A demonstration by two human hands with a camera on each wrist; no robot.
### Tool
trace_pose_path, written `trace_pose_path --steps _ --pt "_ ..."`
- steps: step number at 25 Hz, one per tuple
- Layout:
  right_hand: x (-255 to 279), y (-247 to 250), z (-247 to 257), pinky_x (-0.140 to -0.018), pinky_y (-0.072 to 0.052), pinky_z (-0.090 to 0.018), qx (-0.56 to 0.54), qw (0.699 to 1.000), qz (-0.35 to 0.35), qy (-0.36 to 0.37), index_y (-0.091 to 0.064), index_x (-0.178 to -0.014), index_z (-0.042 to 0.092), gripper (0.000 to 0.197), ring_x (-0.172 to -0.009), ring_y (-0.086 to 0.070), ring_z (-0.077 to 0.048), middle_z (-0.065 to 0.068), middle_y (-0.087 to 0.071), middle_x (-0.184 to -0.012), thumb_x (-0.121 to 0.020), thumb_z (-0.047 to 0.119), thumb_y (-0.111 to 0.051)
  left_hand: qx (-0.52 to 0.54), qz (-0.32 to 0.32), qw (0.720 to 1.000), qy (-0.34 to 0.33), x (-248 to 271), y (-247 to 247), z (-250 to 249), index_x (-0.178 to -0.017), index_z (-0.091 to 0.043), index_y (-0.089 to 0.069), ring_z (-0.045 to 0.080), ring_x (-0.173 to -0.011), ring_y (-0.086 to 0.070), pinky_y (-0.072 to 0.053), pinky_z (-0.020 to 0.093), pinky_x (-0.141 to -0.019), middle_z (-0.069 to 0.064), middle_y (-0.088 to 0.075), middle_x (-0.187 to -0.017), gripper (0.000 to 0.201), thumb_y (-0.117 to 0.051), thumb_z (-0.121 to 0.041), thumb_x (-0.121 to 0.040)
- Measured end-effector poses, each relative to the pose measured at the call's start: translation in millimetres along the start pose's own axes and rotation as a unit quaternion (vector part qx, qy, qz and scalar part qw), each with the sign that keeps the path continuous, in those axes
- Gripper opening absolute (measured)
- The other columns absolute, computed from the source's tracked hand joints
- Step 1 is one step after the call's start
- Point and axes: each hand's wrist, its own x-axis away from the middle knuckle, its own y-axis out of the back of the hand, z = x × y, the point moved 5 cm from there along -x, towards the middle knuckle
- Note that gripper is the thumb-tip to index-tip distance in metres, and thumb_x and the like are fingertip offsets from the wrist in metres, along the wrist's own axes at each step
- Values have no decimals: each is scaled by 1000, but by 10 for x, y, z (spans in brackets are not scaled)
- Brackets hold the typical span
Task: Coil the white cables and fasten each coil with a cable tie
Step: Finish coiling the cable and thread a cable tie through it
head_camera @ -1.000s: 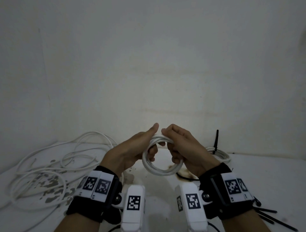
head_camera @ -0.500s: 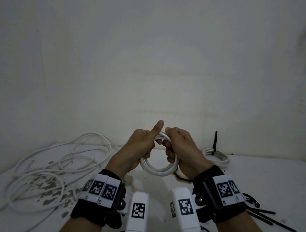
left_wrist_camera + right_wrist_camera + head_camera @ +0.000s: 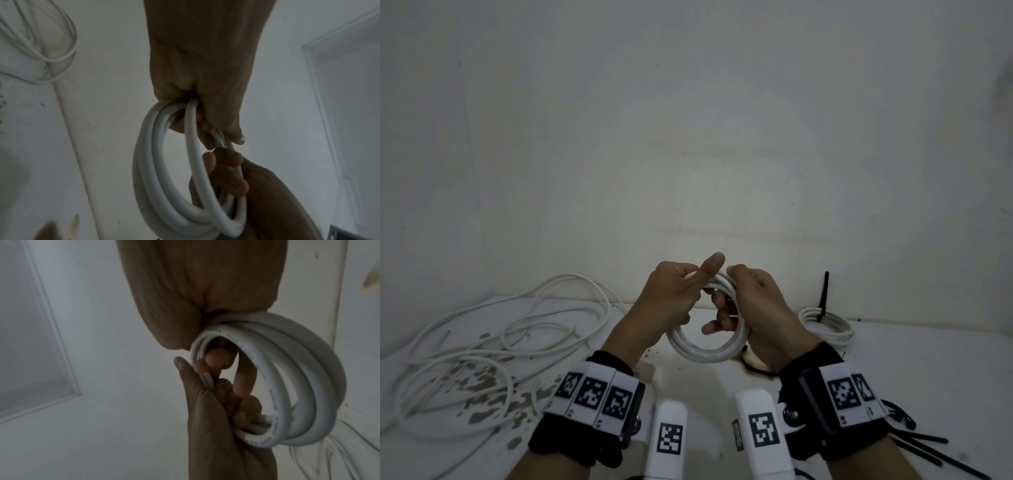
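Note:
Both hands hold a small white cable coil (image 3: 705, 353) of several turns upright in the air over the white table (image 3: 914, 370). My left hand (image 3: 674, 301) grips the coil's top left, its thumb stretched up over the turns. My right hand (image 3: 753, 308) grips the top right, its fingers curled through the ring. In the left wrist view the coil (image 3: 156, 178) hangs below the left hand (image 3: 205, 91), with the right hand (image 3: 246, 186) beside it. The right wrist view has the coil (image 3: 292, 386) wrapped by the right hand (image 3: 205, 305), the left hand (image 3: 216, 410) under it.
Loose white cables (image 3: 493, 342) sprawl over the stained left part of the table. A finished coil (image 3: 825, 325) with an upright black tie (image 3: 825, 291) lies at the back right. Several black cable ties (image 3: 928, 448) lie at the front right. A white wall rises behind.
The hands lifted the coil slightly and drew closer together at its top. The left thumb now crosses over the turns, and the right hand's fingers have slid further through the ring.

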Motion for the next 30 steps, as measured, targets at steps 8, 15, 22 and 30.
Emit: trace_pose_path --steps 8,15,22,30 --pt "11 26 -46 -60 -56 -43 -8 996 37 -81 -66 -96 -2 47 -45 -46 -25 -13 -54 -60 -104 35 -38 -53 -11 998 -38 43 7 -55 -73 11 -58 15 -41 -32 -33 25 -44 6 -36 -50 85 -57 -74 -71" --pt "-29 90 -10 -42 -38 -26 0 1000 8 -29 -67 -91 5 37 -41 -27 -12 3 -30 -50 -100 39 -55 48 -3 997 54 54 -57 15 -72 -6 -63 13 -44 -36 -37 26 -45 0 -39 -53 75 -46 -79 -77" --pt "-40 51 -82 -41 -28 -26 -47 998 -41 -7 -55 -70 17 31 -44 -25 -12 1 -34 -53 -99 27 -59 142 116 957 226 129 0 128 -56 -18 -47 14 -45 -37 -52 34 -64 -2 -33 -50 68 -48 -83 -75" --pt "-59 113 -102 -40 -27 -24 -122 990 -66 -13 -45 -75 16 28 -42 -24 -11 4 -32 -51 -100 24 -56 215 29 953 213 92 -97 114 -51 -20 -38 10 -39 -15 -17 20 -39 -6 -18 -48 50 -62 -46 -88"
